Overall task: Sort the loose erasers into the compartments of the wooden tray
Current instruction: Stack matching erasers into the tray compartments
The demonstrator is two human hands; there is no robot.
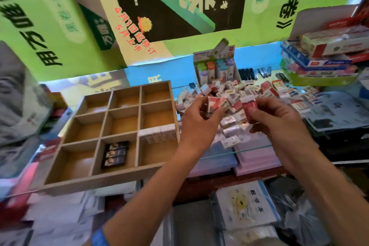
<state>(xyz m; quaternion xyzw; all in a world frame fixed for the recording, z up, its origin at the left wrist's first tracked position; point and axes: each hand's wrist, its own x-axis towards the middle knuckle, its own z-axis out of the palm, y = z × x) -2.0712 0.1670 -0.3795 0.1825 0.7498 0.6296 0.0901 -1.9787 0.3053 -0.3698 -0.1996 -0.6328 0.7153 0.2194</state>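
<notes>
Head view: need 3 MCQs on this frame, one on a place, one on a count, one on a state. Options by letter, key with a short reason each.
1. Where do the black erasers lie in the wooden tray?
A. near row, middle compartment
B. far row, left compartment
C. outside the tray

2. How many compartments has the tray?
A. four
B. six
C. nine

3. What is the right hand doing?
A. resting flat on the tray
B. pinching a red eraser over the eraser pile
C. hanging idle, holding nothing

Key: 1 A, the dark stack sits in the near middle cell. 2 C, dividers make three rows of three. 3 B, thumb and fingers close on the red eraser; the left hand grips erasers too.
</notes>
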